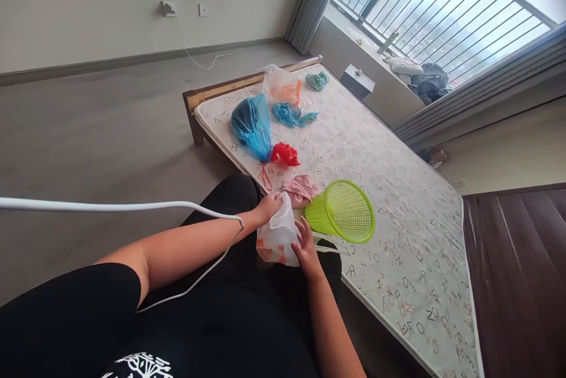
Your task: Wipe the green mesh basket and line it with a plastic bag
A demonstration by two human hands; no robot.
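Note:
A white plastic bag with orange print hangs between my hands above my lap. My left hand is closed on its upper left edge. On the bag's right side, my right hand grips the plastic with thumb and curved fingers. A lime-green mesh basket lies tilted on the mattress just beyond my right hand, its mouth facing right. Beside my left hand, a crumpled pink cloth rests on the mattress. I cannot see what the bag holds, if anything.
On the mattress lie a full blue bag, a red bag, a crumpled blue bag, a clear bag and a green coil. A white cable crosses over my left arm.

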